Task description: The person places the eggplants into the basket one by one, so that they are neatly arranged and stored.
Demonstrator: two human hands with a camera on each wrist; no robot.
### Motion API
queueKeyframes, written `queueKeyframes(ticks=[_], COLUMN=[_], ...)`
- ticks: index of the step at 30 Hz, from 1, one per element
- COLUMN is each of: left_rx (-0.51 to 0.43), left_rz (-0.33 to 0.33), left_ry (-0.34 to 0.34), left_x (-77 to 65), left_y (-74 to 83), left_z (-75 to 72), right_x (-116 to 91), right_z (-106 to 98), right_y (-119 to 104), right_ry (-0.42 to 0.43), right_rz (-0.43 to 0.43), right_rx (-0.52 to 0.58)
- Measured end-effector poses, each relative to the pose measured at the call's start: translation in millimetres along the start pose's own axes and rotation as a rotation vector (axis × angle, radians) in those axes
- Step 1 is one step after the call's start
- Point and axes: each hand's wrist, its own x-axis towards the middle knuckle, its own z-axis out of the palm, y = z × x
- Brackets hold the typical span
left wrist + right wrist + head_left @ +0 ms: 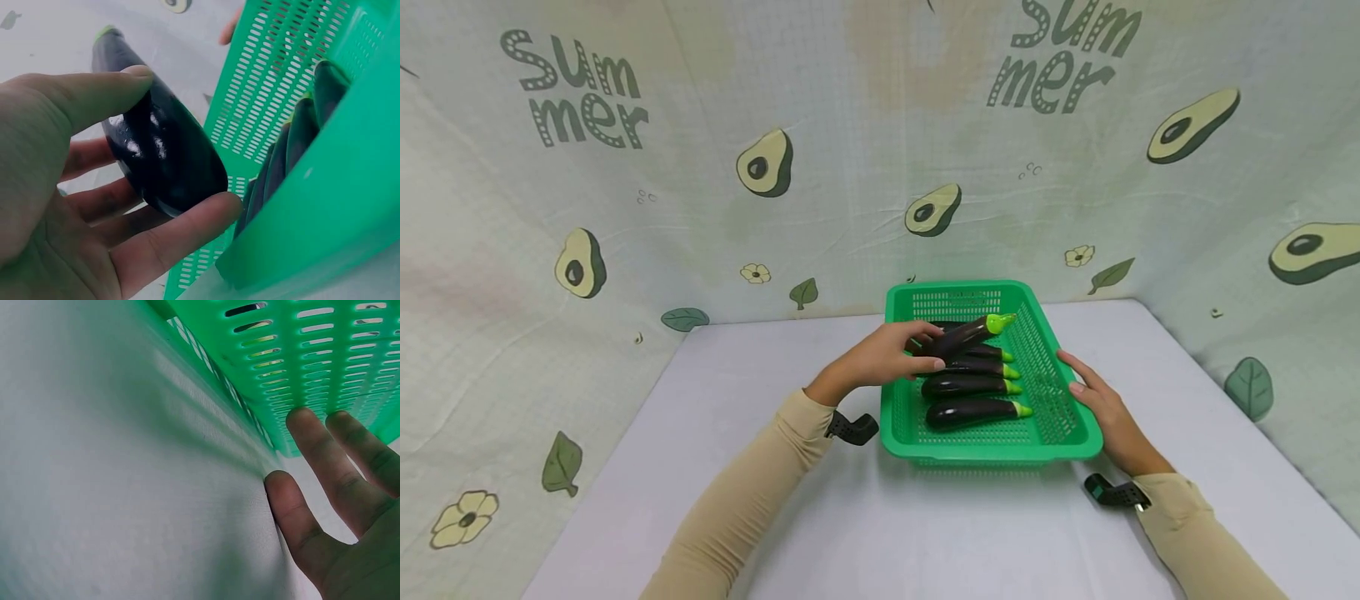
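My left hand [895, 354] holds a glossy dark purple eggplant [964, 336] between thumb and fingers, over the left part of a green plastic basket [992, 452]. The green stem end of this eggplant points to the right and slightly up in the head view. In the left wrist view, the thumb lies across the eggplant [165, 147] and the fingers support it from the other side. Several more eggplants [973, 412] lie side by side in the basket, stems to the right. At the basket's right side, my right hand [1108, 417] touches the rim and perforated wall [275, 369] with fairly straight fingers.
The basket stands on a table with a white cloth [970, 533]. Behind it hangs a pale curtain [850, 250] printed with avocados, leaves and lettering. A black strap device [852, 428] sits on the left wrist and another [1116, 493] on the right.
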Motion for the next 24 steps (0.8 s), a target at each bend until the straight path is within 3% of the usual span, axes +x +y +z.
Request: queueKeyframes(ticks=[14, 24], left_rx=[0.077, 0.150], left_rz=[-0.063, -0.116], left_ry=[-0.184, -0.231], left_x=[15.2, 23.6], left_y=[8.0, 14.9], left_z=[7.2, 13.8], right_x=[-0.8, 0.2], right_z=[0.3, -0.8], right_y=[-0.5, 0.3], right_ry=[-0.004, -0.005], right_rz=[0.011, -0.002], right_rx=[0.004, -0.005])
